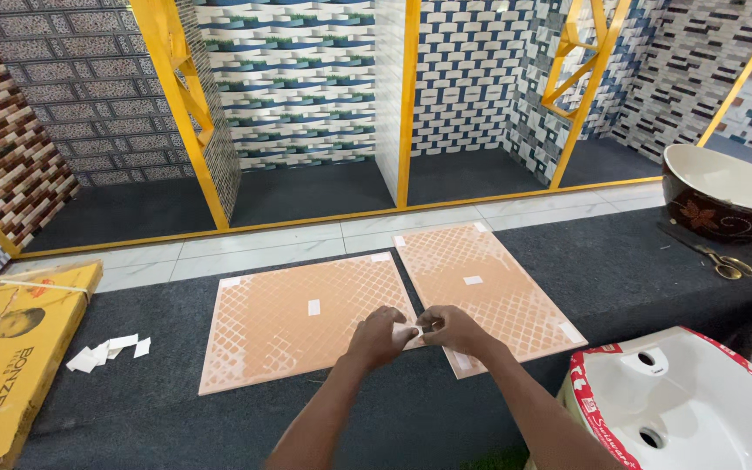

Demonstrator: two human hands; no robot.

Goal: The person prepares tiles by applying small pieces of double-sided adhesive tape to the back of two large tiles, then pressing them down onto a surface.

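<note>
Two orange tiles lie back side up on dark carpet: the left tile [289, 318] and the right tile [485, 287], each with a white diamond pattern and small white tape pieces on it. My left hand [378, 335] and my right hand [451, 329] meet over the gap between the tiles at their near corners. Both pinch a small white piece of tape [406, 332] between the fingertips.
Peeled white paper scraps [108, 352] lie left of the tiles. A yellow cardboard box [10, 348] sits at the far left. A white washbasin [689, 405] is at the lower right, a brown bowl basin [724, 196] and scissors [715, 258] at the right. Tiled display walls stand behind.
</note>
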